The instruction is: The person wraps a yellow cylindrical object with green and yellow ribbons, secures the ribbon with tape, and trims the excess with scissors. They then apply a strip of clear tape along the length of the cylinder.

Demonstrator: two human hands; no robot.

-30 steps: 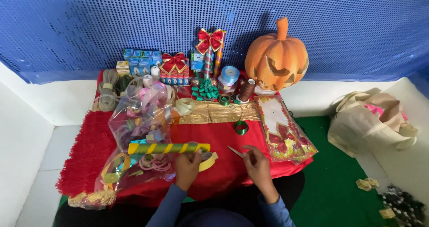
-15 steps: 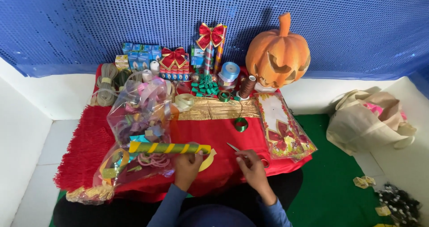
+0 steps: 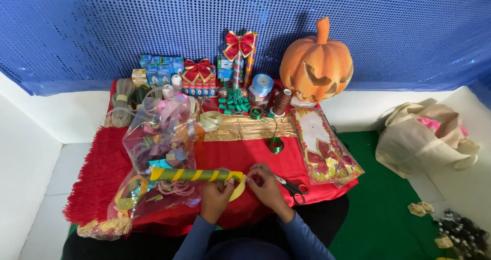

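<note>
Both hands are together at the near edge of the counter (image 3: 230, 155), which is covered by a red fringed cloth. The left hand (image 3: 217, 197) is closed around the right end of a green-and-yellow striped roll (image 3: 194, 175), fingers curled over it, and the right hand (image 3: 266, 186) pinches that same end from the other side, right where a pale yellow disc (image 3: 238, 189) peeks out between the two hands. The roll lies flat, stretching leftward across a clear plastic bag of ribbons (image 3: 158, 137). Just to the right of the right hand, a pair of scissors (image 3: 292, 187) rests on the cloth, untouched. Further right sits a flat packet with red bow print (image 3: 325, 147). Mid-cloth there's a small green ribbon spool (image 3: 276, 145) and a strip of gold foil (image 3: 245, 128). At the back, an orange carved pumpkin (image 3: 316, 64) stands against the blue dotted wall, with red bows (image 3: 239, 44) beside it.
</note>
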